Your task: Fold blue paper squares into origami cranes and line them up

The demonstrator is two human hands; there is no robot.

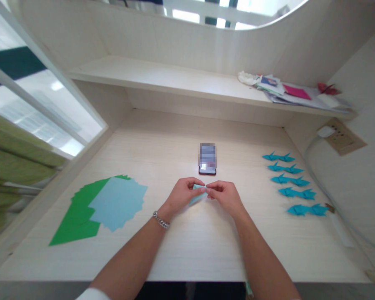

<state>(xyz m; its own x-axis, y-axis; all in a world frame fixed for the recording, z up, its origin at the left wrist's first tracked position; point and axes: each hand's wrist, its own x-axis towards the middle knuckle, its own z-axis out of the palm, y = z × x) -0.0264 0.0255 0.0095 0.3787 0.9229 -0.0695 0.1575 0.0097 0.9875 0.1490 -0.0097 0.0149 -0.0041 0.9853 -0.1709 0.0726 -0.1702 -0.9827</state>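
Note:
Between my two hands, above the middle of the desk, is a small piece of folded light blue paper (197, 197). My left hand (185, 192) pinches its upper part between thumb and fingers. From the other side my right hand (222, 193) closes thumb and fingertips on its right corner, and the fingertips of both hands nearly meet. Part of the paper is hidden behind the fingers, so its exact folds cannot be made out. Just beyond the hands lies a phone (208, 159) with a blurred screen.
Fanned light blue sheets (120, 202) overlap green sheets (78, 208) on the left. Folded blue paper cranes (293, 181) stand in several rows at right, near a cable (318, 179) and wall socket (343, 136). Above runs a shelf (162, 79) holding papers (295, 91).

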